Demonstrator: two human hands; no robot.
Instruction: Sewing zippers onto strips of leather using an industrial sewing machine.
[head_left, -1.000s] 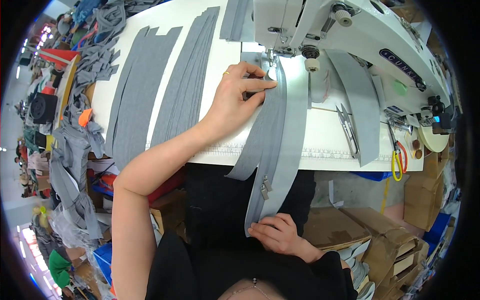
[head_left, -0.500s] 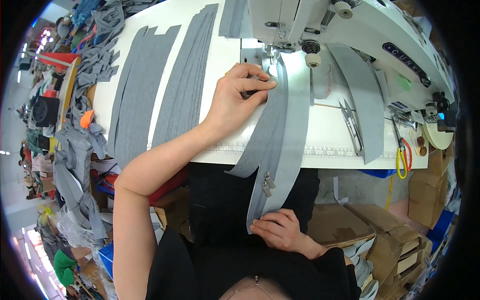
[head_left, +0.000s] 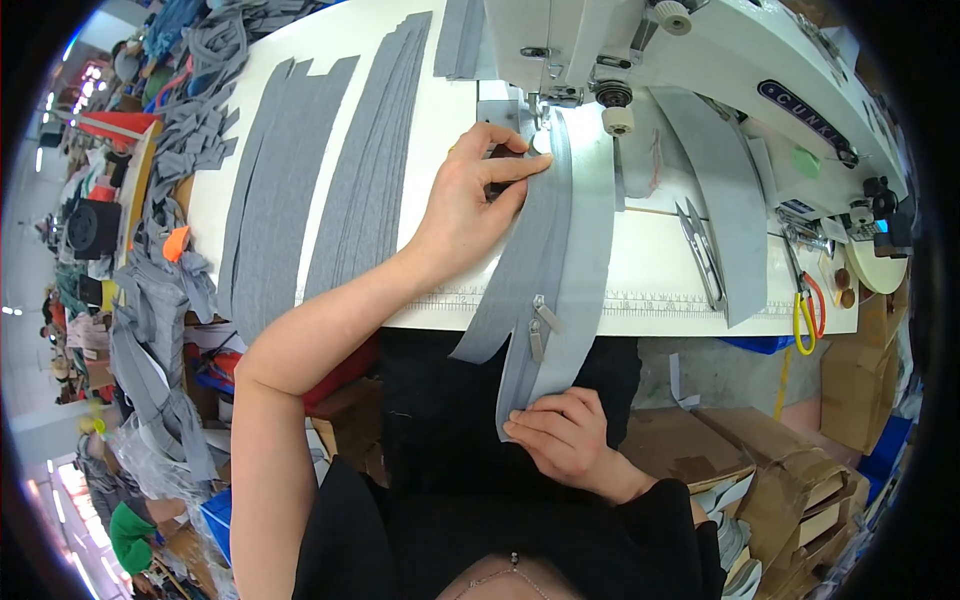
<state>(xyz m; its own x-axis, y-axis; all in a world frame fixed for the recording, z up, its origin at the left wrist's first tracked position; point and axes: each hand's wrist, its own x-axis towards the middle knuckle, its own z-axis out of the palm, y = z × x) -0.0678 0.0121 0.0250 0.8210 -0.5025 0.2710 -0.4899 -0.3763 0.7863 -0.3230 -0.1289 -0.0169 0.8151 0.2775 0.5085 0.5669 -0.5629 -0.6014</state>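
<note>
While my left hand (head_left: 470, 205) presses flat on the grey zipper strip (head_left: 560, 250) just short of the needle area, fingers together and spread over the fabric rather than pinching it, my right hand (head_left: 570, 440) sits near my lap, its fingertips closed on the strip's near end, pinning it against my dark clothing. The strip runs from under the white sewing machine (head_left: 640, 50) at the far side, across the white table (head_left: 420, 130), over the ruler-marked front edge and down off it, with the metal zipper pull (head_left: 540, 320) hanging just past the edge. To the left lie long grey fabric strips (head_left: 330, 190) in flat stacks; to the right rest thread snips (head_left: 700, 250), another grey panel (head_left: 720, 200) and yellow-handled scissors (head_left: 805, 305). My judgement is that the risk lies at the far end: my left fingertips are very near the presser foot, and a slip could bring them under the needle. Uneven tension between the two hands could also skew the tape and pucker the seam, and the dangling pull could catch on the table edge.
</note>
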